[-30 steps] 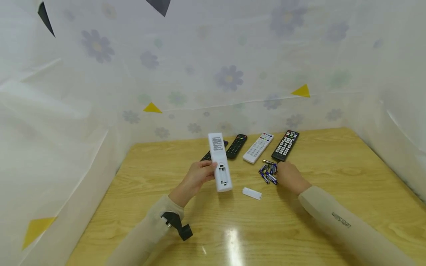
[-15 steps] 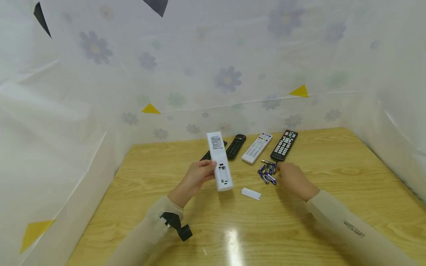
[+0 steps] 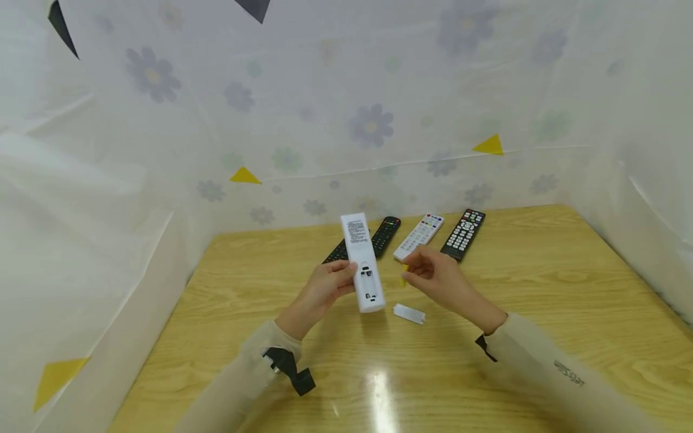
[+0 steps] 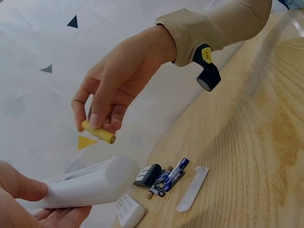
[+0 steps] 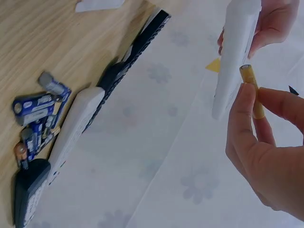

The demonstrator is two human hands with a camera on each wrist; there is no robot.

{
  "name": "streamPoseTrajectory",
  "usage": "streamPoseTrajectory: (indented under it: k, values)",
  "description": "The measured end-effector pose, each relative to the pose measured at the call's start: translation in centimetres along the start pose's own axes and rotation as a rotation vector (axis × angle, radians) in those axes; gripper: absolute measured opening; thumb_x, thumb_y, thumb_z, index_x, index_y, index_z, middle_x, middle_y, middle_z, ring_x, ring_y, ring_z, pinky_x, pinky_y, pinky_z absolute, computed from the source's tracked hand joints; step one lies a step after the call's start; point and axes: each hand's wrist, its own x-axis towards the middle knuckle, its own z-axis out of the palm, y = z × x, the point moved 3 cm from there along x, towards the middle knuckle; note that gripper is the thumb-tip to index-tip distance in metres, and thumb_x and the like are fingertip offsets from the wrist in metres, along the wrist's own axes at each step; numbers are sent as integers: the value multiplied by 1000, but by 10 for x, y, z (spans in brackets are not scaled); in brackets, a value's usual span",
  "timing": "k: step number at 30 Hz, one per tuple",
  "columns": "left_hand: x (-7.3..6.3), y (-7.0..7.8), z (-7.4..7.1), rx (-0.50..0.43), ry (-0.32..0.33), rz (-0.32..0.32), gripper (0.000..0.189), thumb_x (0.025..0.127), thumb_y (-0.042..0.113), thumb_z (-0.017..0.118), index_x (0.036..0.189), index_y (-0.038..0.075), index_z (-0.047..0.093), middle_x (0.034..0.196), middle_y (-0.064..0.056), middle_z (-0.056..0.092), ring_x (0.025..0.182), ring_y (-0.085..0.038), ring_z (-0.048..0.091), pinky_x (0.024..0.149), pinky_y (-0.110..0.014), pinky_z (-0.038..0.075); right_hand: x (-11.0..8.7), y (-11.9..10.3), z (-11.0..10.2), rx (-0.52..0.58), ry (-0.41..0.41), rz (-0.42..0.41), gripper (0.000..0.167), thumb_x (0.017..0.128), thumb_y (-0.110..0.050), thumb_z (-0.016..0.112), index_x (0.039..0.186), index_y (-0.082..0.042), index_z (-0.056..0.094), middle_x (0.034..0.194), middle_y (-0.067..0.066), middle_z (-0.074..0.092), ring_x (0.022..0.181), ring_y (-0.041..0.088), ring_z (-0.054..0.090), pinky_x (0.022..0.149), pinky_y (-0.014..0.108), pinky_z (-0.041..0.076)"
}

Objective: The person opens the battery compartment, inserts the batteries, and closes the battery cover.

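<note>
Left hand (image 3: 319,293): fingers gripping white remote (image 3: 357,249), centre of head view, bay (image 3: 368,284) uncovered. Right hand (image 3: 445,281): fingers pinching yellow battery (image 3: 404,276) just right of it. Battery likely light, rigid, slick; hold mid-barrel, ends free. Remote probably light, stiff; grip side edges.

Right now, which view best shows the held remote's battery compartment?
The head view: the battery compartment faces that camera, uncovered. The left wrist catches it at a shallow slant; the right wrist shows the white remote side-on, compartment not discernible.
</note>
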Motion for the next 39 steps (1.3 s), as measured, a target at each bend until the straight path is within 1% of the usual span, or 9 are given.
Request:
streamPoseTrajectory:
  k: [3, 7, 11, 16, 24, 28, 34, 36, 39]
  values:
    - [0, -2, 3, 3, -9, 7, 35, 99, 9, 55, 128, -10, 53, 123, -27, 59, 101, -26, 65, 90, -38, 54, 5, -7, 10, 95, -19, -21, 13, 89, -3, 68, 100, 1, 61, 92, 9, 65, 82, 20, 64, 70, 25, 56]
    - [1, -3, 6, 10, -25, 9, 37, 99, 10, 55, 130, -10, 52, 123, -27, 59, 104, -28, 64, 90, -38, 54, 10, -17, 20, 145, -52, -40, 10, 91, -5, 67, 98, 0, 63, 92, 10, 66, 83, 20, 65, 71, 27, 57]
    - [0, -3, 11, 14, -38, 10, 36, 99, 11, 55, 130, -8, 53, 123, -25, 59, 105, -27, 64, 91, -37, 53, 12, -24, 27, 94, -80, -52, 8, 91, -5, 66, 98, -2, 66, 90, 7, 68, 82, 18, 66, 70, 25, 56]
    - [-1, -2, 15, 27, -47, 20, 34, 99, 11, 55, 126, -10, 55, 118, -24, 61, 97, -20, 65, 90, -36, 54, 11, -26, 31, 18, -69, -62, 7, 89, -3, 67, 96, 0, 69, 88, 8, 70, 77, 16, 66, 66, 24, 56]
    - [0, -1, 19, 26, -37, 42, 35, 99, 10, 55, 127, -10, 54, 118, -25, 61, 94, -19, 65, 88, -36, 54, 11, -26, 33, -4, -41, -39, 10, 90, -5, 68, 99, 0, 69, 88, 7, 70, 75, 14, 66, 64, 23, 55]
    - [0, -1, 20, 25, -31, 36, 35, 99, 10, 54, 128, -10, 54, 119, -26, 60, 95, -20, 65, 89, -36, 54, 9, -25, 32, -54, -59, -137, 18, 86, -4, 71, 103, 1, 68, 95, 8, 68, 78, 15, 64, 67, 26, 55]
    - [-1, -1, 18, 15, -23, 20, 38, 100, 13, 54, 133, -6, 52, 121, -24, 59, 101, -24, 65, 90, -37, 54, 0, -23, 35, -240, -143, -335, 59, 73, -12, 85, 123, 1, 57, 121, 13, 52, 106, 25, 53, 86, 40, 53]
    - [-2, -1, 18, 12, -16, 21, 38, 100, 13, 54, 133, -6, 52, 121, -24, 59, 100, -23, 65, 90, -37, 54, -2, -23, 37, -313, -139, -383, 68, 69, -13, 88, 127, 2, 54, 123, 13, 49, 112, 26, 50, 90, 40, 51]
    - [-2, 1, 18, 7, -3, 32, 36, 100, 11, 54, 131, -7, 53, 119, -25, 61, 97, -22, 66, 89, -36, 54, -3, -24, 39, -384, -109, -442, 72, 68, -12, 89, 128, 4, 52, 122, 14, 49, 112, 27, 50, 91, 38, 51]
